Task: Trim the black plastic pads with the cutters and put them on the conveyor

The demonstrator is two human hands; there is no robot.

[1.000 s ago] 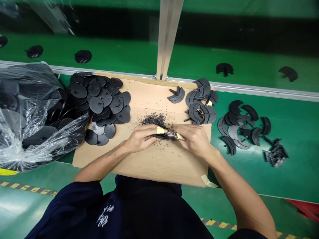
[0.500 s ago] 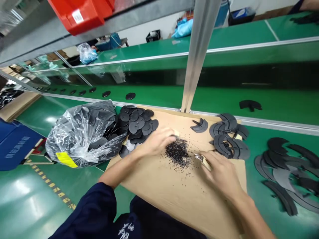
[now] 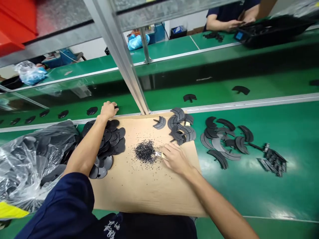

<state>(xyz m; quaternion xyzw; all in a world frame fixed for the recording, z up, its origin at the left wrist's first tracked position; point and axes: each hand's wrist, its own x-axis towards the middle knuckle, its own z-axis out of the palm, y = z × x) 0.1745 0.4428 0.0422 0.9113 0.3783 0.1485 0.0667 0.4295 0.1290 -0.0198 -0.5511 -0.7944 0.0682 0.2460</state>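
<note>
My left hand (image 3: 108,109) reaches over the far edge of the bench to the green belt, its fingers closed on a black plastic part (image 3: 116,107), mostly hidden by them. My right hand (image 3: 175,157) is closed around small hand pliers (image 3: 159,154) with a metal head and pale handles. Their tip points at a heap of tiny black plastic bits (image 3: 145,151) on the cardboard sheet (image 3: 149,196). Below my left hand is a pile of black round discs (image 3: 109,139). Curved black pieces (image 3: 181,127) are stacked beyond my right hand.
A clear plastic bag of discs (image 3: 35,156) lies at the left. More curved pieces (image 3: 221,142) and narrow black parts (image 3: 274,161) lie at the right. Discs (image 3: 63,114) sit along the belt (image 3: 164,96). A metal post (image 3: 124,59) rises beyond the cardboard. A co-worker's hands (image 3: 239,25) are across.
My left hand has moved from beside the heap out to the belt with a black part. My right hand keeps the pliers near the heap. The view has swung right.
</note>
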